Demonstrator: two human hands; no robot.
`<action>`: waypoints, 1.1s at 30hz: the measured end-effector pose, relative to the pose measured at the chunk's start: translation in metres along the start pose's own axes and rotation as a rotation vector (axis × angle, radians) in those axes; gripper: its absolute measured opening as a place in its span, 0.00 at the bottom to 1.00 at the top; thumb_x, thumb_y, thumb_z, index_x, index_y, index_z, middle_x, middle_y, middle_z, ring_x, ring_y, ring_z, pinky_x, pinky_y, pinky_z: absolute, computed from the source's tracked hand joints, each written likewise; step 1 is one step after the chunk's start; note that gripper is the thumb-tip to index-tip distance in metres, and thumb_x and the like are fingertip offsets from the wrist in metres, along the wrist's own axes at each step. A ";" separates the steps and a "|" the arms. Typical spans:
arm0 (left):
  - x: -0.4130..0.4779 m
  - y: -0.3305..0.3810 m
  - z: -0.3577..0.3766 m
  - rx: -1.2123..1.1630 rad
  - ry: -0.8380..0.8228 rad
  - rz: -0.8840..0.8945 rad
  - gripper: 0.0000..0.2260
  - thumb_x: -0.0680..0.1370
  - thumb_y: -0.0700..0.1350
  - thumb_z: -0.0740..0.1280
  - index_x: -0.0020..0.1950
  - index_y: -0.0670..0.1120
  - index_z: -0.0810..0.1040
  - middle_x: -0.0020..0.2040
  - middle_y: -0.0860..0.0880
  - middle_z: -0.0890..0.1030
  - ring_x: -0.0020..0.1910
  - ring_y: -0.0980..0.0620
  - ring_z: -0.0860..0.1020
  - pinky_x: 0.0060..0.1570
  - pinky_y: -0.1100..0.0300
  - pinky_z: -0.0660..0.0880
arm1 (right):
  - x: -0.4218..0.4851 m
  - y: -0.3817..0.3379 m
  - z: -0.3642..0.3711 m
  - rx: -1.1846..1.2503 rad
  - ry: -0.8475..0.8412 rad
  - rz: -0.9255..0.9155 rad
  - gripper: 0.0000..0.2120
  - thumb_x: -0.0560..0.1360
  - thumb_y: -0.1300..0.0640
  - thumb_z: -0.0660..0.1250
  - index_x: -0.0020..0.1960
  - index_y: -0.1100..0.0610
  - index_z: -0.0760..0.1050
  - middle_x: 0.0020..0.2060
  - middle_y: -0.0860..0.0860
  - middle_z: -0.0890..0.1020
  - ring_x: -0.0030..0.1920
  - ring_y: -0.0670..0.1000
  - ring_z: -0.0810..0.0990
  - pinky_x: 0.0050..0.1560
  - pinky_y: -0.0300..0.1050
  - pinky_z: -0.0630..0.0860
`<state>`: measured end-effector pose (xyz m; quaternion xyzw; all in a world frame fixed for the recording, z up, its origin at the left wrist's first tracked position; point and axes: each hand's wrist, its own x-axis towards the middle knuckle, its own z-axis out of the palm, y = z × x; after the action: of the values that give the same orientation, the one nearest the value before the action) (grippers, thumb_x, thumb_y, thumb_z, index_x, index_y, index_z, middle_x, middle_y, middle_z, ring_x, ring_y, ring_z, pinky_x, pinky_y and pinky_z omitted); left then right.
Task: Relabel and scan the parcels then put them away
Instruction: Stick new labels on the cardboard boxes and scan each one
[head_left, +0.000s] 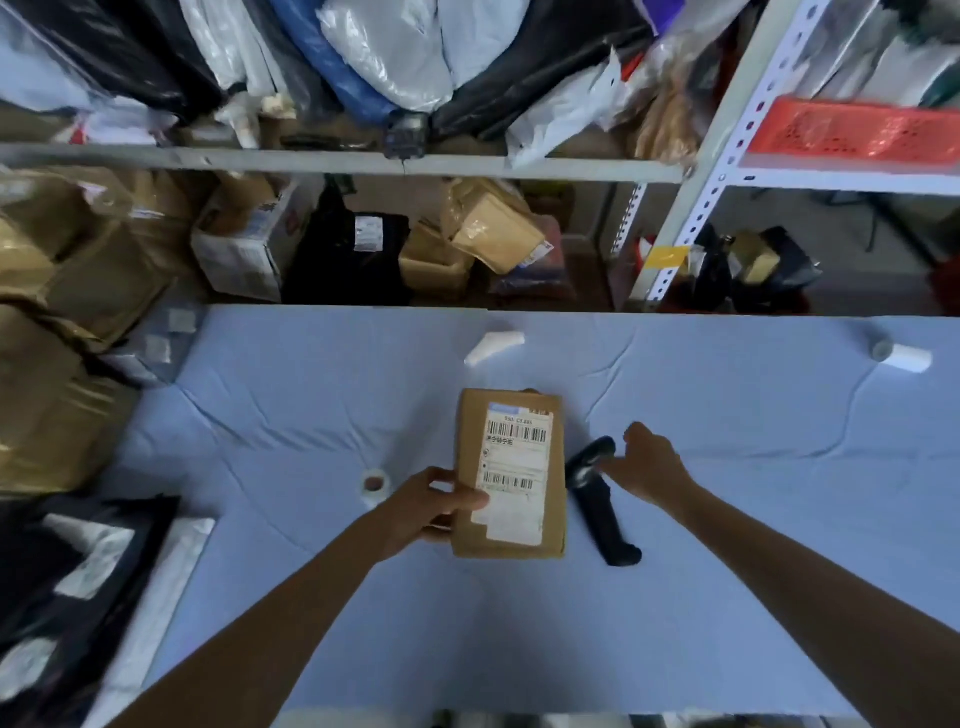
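Guesswork on my part, but this looks like the scan step. The cardboard parcel (510, 474) already has a white shipping label (517, 452) on its top face, barcodes up toward the camera, so relabelling seems done for this one.

The left hand (431, 506) has a proper hold on the parcel's near left side. Its thumb (465, 501) is pressed on top at the label's lower left edge and the other fingers are curled underneath. The parcel sits over the middle of the blue-covered table (311, 389). I can't tell if it's resting on the cloth or lifted a bit.

The right hand (649, 467) is spread loose and holding nothing, with its fingertips right at the head of the black handheld barcode scanner (602, 509). I can't say for sure whether they're touching. The scanner lies flat on the table just beside the parcel's right edge, handle pointing back toward the person.

For the next move I'd want that right hand to close round the scanner's handle, lift it and aim the head at the barcodes. Meanwhile the left keeps the label face flat and the thumb clear of the codes. After that the parcel presumably goes onto the shelving rack (363, 158) behind the table, which is already stuffed with bags and boxes.

There's also a small white roll (375, 486) sitting on the cloth just left of the left hand.
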<state>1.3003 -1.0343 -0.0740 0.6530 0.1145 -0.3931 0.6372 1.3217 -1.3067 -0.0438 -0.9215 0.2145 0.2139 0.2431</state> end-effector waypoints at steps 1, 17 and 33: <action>0.002 -0.008 0.003 -0.017 0.012 -0.012 0.26 0.63 0.48 0.78 0.58 0.46 0.76 0.48 0.47 0.85 0.49 0.46 0.83 0.47 0.54 0.79 | 0.003 0.010 0.016 -0.030 -0.071 0.039 0.22 0.69 0.50 0.71 0.55 0.60 0.66 0.51 0.57 0.75 0.48 0.57 0.76 0.45 0.46 0.71; 0.010 -0.029 0.017 -0.158 0.101 -0.074 0.16 0.72 0.43 0.74 0.57 0.47 0.74 0.46 0.49 0.85 0.49 0.47 0.83 0.49 0.54 0.78 | -0.008 -0.007 0.027 0.656 0.047 0.128 0.07 0.70 0.63 0.63 0.47 0.64 0.74 0.34 0.58 0.79 0.29 0.54 0.75 0.32 0.45 0.74; 0.011 -0.009 0.021 -0.124 0.159 0.001 0.33 0.56 0.56 0.78 0.57 0.45 0.78 0.49 0.46 0.85 0.50 0.46 0.83 0.42 0.56 0.80 | -0.100 -0.063 -0.023 0.789 -0.180 -0.041 0.09 0.70 0.65 0.66 0.50 0.67 0.74 0.32 0.58 0.77 0.23 0.52 0.75 0.27 0.43 0.74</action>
<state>1.2939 -1.0559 -0.0854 0.6416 0.1883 -0.3318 0.6654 1.2781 -1.2401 0.0465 -0.7391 0.2397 0.1899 0.6002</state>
